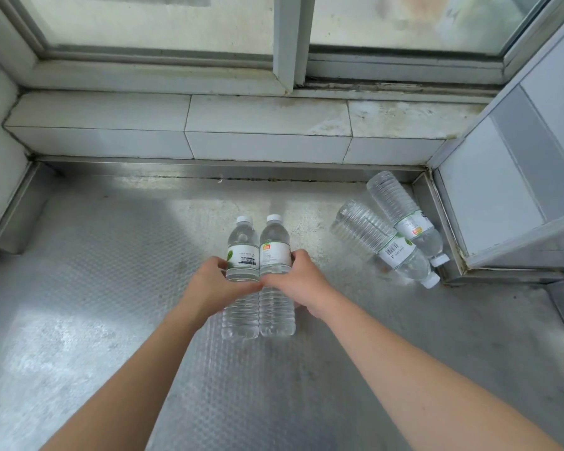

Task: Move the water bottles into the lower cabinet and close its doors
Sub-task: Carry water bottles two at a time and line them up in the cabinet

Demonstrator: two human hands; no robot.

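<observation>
Both forearms reached over the steel counter [79, 320]; left hand [209, 284] and right hand [302, 281] together clasped two water bottles [259, 307] lying side by side between them. Two more bottles [394, 229] lay well right of the right hand. Cabinet unseen; judged none stowed, doors pending.

Both bare forearms extend forward from the lower edge of view and converge toward the centre. The left hand [210, 283] and right hand [302, 281] sit level with each other, fingers curled in a grip, thumbs meeting between them.
</observation>
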